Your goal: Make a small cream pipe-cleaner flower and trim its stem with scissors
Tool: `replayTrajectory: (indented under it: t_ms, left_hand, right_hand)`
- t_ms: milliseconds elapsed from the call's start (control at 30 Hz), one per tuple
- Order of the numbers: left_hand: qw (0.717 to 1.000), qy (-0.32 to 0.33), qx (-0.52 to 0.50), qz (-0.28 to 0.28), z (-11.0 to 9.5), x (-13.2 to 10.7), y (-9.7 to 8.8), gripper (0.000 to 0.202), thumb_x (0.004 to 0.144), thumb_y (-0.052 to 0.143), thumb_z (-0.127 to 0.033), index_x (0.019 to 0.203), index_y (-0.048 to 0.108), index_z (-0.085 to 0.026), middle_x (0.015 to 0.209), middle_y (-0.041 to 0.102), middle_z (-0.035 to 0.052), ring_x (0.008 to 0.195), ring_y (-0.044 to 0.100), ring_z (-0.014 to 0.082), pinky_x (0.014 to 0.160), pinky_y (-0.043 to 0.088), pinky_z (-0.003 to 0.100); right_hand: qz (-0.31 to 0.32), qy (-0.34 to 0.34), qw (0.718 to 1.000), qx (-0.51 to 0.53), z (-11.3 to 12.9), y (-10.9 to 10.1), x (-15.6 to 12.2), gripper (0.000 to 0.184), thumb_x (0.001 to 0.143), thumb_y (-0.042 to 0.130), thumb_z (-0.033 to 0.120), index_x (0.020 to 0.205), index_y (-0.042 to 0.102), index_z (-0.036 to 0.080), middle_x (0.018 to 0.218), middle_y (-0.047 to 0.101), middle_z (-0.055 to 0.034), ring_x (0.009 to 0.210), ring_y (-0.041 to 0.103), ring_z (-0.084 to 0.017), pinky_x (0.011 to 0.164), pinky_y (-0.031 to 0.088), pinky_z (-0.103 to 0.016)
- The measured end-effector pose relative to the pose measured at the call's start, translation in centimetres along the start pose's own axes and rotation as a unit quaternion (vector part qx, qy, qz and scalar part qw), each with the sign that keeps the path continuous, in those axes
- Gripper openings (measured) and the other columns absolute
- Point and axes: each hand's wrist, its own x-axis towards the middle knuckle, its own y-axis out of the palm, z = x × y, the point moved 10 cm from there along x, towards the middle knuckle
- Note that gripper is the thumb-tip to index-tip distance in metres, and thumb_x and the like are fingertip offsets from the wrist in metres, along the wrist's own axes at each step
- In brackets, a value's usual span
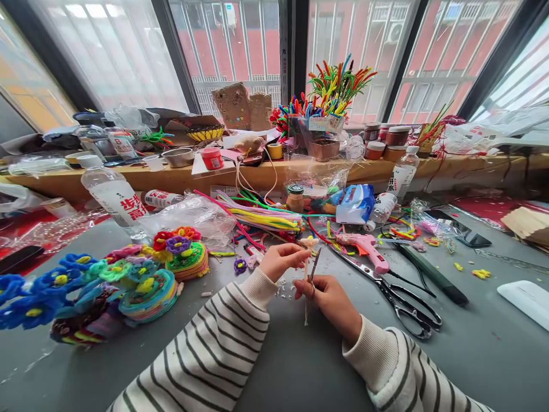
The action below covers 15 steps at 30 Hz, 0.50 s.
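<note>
My left hand (281, 262) pinches a thin white strip (306, 313), perhaps a pipe cleaner, that hangs down between my hands. A small pale piece (309, 242) shows just above those fingertips. Small scissors (316, 264) are gripped in my right hand (332, 300), blades pointing up, close beside the strip. White clippings (283, 289) lie on the grey table below. Left of my hands, colourful fuzzy flowers (64, 280) sit by round coiled pieces (148, 294). Nearer my left hand lies a small purple flower (240, 265).
Large scissors (414, 312) and a pink glue gun (371, 252) lie to the right. Behind are a bundle of pipe cleaners (261, 214), a small jar (295, 199) and a blue-white packet (355, 204). A bottle (111, 191) leans at left; a wooden ledge (180, 178) runs behind.
</note>
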Motion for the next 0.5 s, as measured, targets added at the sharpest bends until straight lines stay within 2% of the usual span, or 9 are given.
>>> replayTrajectory:
  t_ms: [100,233,400,500]
  left_hand:
    - [0.999,-0.015,-0.048,0.010,1.1,0.1,0.3,0.025,0.045,0.073,-0.033,0.055,0.063,-0.012,0.054,0.057,-0.0001,0.052,0.050,0.0076,0.057,0.040,0.022]
    - [0.990,-0.033,-0.135,-0.015,2.4,0.2,-1.0,0.025,0.043,0.074,-0.031,0.054,0.062,-0.012,0.052,0.055,-0.0013,0.049,0.048,0.0054,0.053,0.039,0.020]
    - [0.973,-0.003,-0.221,-0.065,1.6,0.3,-3.2,0.026,0.042,0.075,-0.030,0.057,0.062,-0.013,0.049,0.052,-0.0039,0.045,0.043,0.0025,0.047,0.036,0.016]
    - [0.967,-0.004,-0.243,-0.070,1.4,0.3,-3.5,0.028,0.039,0.076,-0.031,0.055,0.061,-0.014,0.048,0.052,-0.0042,0.045,0.044,0.0029,0.045,0.035,0.016]
  right_hand:
    - [0.015,0.008,1.000,-0.008,-0.2,0.3,0.0,0.051,0.071,0.047,0.057,0.060,0.063,0.010,0.044,0.031,0.0046,0.043,0.028,-0.006,0.042,0.021,-0.020]
    - [0.051,0.021,0.998,-0.036,-0.5,1.2,-0.2,0.058,0.070,0.042,0.063,0.061,0.065,0.011,0.041,0.034,0.0041,0.042,0.031,-0.006,0.042,0.024,-0.019]
    - [0.134,-0.003,0.990,-0.052,0.2,2.7,-0.8,0.074,0.066,0.026,0.074,0.064,0.064,0.011,0.045,0.043,0.0009,0.044,0.039,-0.008,0.045,0.031,-0.020]
    - [0.166,-0.043,0.982,-0.076,1.1,3.3,-1.2,0.079,0.065,0.018,0.076,0.070,0.062,0.011,0.056,0.051,-0.0022,0.051,0.044,-0.011,0.049,0.033,-0.021]
